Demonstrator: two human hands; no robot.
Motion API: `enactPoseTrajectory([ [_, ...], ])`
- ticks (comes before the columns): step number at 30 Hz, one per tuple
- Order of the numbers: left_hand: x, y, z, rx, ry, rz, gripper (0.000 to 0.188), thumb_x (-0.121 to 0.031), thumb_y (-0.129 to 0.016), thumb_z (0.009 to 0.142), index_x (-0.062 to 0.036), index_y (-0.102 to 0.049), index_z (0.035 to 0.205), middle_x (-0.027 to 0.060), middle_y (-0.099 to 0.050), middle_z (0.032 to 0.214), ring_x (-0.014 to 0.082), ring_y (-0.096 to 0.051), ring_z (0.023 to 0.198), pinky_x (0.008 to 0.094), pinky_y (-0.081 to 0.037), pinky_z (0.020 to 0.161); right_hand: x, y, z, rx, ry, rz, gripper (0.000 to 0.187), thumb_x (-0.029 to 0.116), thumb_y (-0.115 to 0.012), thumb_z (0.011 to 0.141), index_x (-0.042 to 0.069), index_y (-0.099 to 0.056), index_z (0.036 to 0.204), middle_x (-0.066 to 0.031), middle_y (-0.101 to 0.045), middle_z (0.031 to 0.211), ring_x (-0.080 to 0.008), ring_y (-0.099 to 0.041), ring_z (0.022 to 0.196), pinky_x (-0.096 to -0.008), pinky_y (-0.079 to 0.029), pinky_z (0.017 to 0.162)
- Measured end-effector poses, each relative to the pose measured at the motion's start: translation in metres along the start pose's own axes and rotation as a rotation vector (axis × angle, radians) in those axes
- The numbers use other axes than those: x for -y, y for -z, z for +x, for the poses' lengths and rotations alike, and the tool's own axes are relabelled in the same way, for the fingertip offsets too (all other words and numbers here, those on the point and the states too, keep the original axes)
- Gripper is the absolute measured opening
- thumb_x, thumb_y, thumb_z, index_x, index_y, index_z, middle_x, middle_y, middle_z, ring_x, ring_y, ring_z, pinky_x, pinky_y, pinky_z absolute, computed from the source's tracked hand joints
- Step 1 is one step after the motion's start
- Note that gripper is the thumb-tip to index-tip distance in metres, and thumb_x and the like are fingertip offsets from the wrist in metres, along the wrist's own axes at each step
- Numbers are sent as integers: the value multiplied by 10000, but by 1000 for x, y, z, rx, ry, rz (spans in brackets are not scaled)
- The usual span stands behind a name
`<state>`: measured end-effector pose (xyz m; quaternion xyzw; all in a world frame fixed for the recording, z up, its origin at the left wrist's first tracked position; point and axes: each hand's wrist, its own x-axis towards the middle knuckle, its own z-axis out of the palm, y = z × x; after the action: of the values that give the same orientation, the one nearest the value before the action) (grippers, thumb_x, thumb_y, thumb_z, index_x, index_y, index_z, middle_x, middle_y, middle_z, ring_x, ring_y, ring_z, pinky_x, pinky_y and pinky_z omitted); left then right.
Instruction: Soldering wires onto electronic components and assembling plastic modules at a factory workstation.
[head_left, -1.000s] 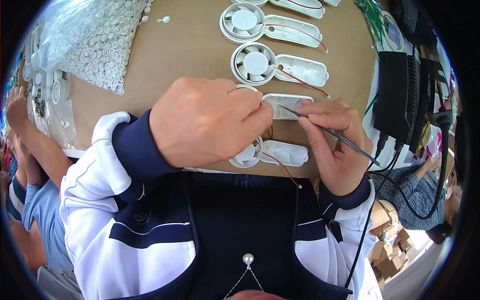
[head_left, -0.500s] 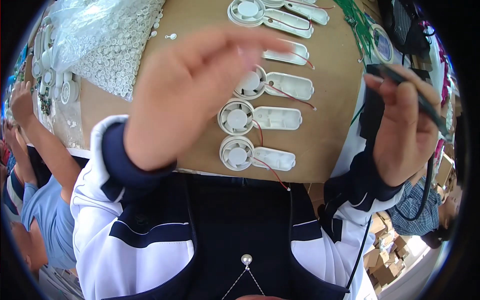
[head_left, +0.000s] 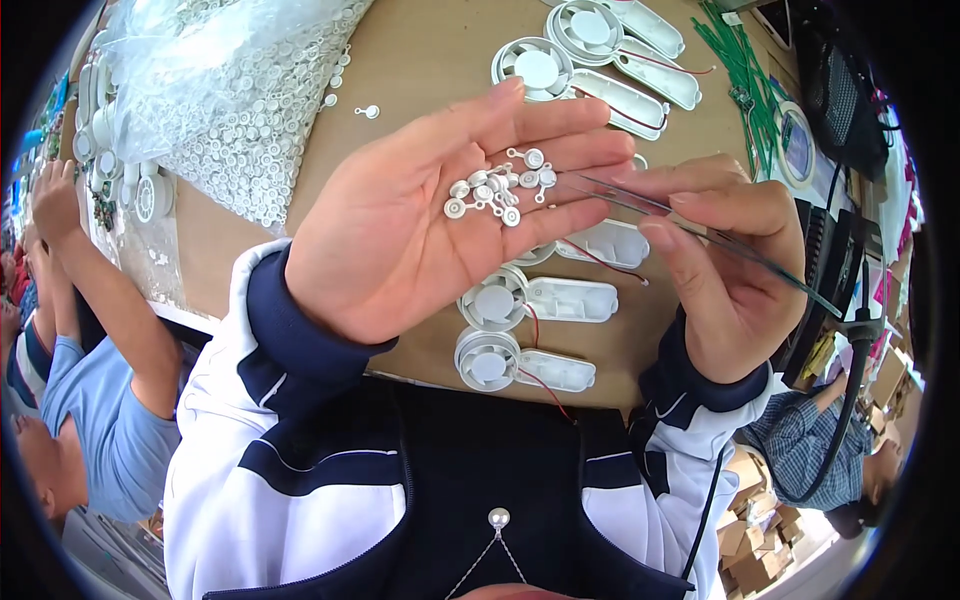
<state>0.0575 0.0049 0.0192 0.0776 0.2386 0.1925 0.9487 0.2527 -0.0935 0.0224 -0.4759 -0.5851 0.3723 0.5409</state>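
Note:
My left hand [head_left: 390, 225] lies palm up with its fingers stretched out, carrying a loose cluster of small white plastic caps with looped tabs [head_left: 492, 190]. Between the thumb and fingers of my right hand [head_left: 735, 255] is a pair of dark metal tweezers [head_left: 715, 236]. Their slim tips point at the left fingers, close beside the caps. Under and around both hands runs a line of white handheld fan halves; the nearest fan housing [head_left: 487, 361] has an open handle shell [head_left: 558, 371] and a red wire. My left hand partly hides the fans in the middle.
A clear plastic bag [head_left: 225, 120] of many such caps lies at the left, one loose cap [head_left: 368, 112] beside it. Green wires [head_left: 738, 75] and a tape roll [head_left: 797, 142] are at the far right. A person in blue [head_left: 120, 400] works at the left, another in plaid at the right.
My left hand has turned palm up, showing the caps. My right hand has come left and brought the tweezers to the left fingers. The view has shifted slightly.

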Motion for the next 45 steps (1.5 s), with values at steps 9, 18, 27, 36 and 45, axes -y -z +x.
enactPoseTrajectory([
  [9, 4, 3, 1, -11, -9, 68, 618, -359, -314, 1103, 132, -356, 1477, 299, -459, 1475, 337, -497, 1361, 426, -414, 1150, -6, -3, 1, 52, 8, -74, 259, -150, -624, 819, 1, -553, 1017, -257, -679, 1037, -323, -674, 954, -364, -532, 865],
  [18, 6, 7, -2, 54, -54, 112, 576, -329, -363, 1100, 131, -409, 1444, 264, -570, 1347, 345, -565, 1284, 405, -495, 1085, -8, -7, 2, 1, 86, -145, 264, -138, -634, 822, 15, -559, 1024, -240, -689, 1010, -282, -642, 902, -341, -510, 818],
  [27, 4, 16, -6, 21, -96, 162, 374, -91, -496, 1049, 88, -522, 1376, 200, -686, 1135, 318, -715, 1039, 310, -602, 905, -3, -1, 3, -106, 52, 0, 265, -134, -620, 847, 28, -554, 1046, -260, -689, 1027, -316, -657, 914, -366, -522, 836],
  [36, 5, 16, -4, -36, -172, 328, 326, -44, -553, 1017, 88, -588, 1313, 186, -714, 1044, 280, -732, 987, 283, -604, 883, 7, 10, 4, 104, 176, -237, 295, -141, -630, 847, 27, -534, 1070, -302, -682, 1072, -334, -661, 916, -390, -526, 827],
  [45, 5, 18, -3, -44, -184, 358, 326, -53, -571, 1011, 94, -598, 1302, 187, -718, 1018, 264, -734, 965, 280, -604, 882, 17, 14, 9, 271, 216, -432, 296, -147, -638, 841, 21, -534, 1061, -313, -683, 1087, -334, -662, 908, -390, -525, 826],
])
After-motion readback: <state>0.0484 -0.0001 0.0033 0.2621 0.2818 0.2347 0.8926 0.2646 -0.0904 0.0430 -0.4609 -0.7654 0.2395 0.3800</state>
